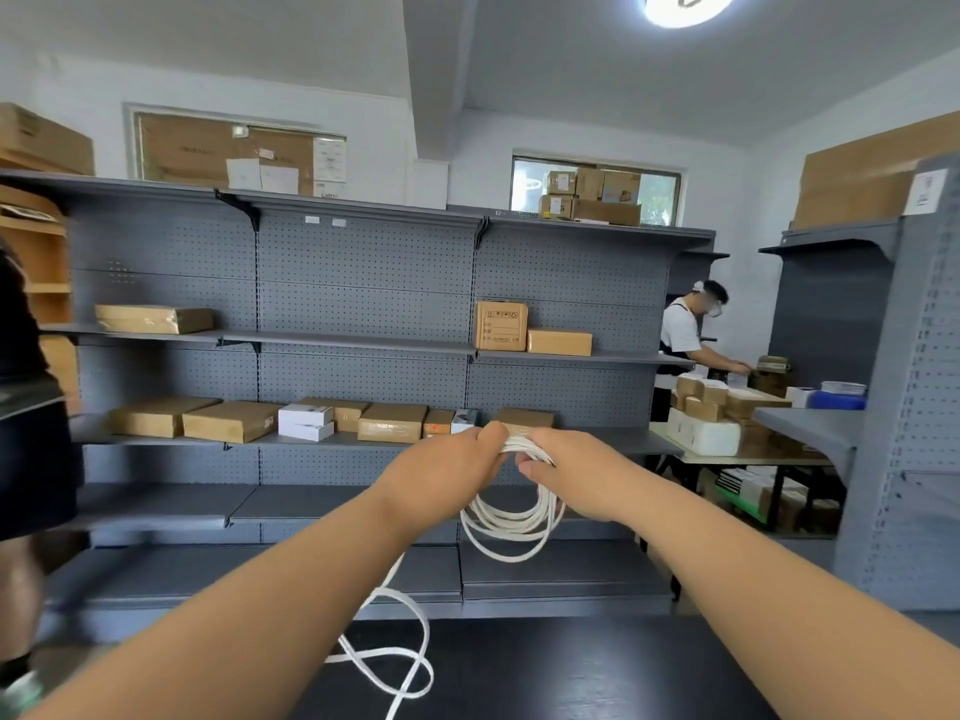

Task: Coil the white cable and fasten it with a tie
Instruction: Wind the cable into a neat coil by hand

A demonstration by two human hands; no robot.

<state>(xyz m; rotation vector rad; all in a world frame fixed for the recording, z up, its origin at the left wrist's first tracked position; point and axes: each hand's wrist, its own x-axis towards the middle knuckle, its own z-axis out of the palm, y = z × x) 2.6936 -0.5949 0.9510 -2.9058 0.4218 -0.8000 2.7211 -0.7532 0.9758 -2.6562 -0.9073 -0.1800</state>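
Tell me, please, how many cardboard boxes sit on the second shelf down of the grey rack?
3: a flat box at the left, an upright box right of centre, and a low box beside it.

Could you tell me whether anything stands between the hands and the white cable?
Nothing visible does: the left hand and right hand both grip the white cable at the coil's top, its loops hanging free.
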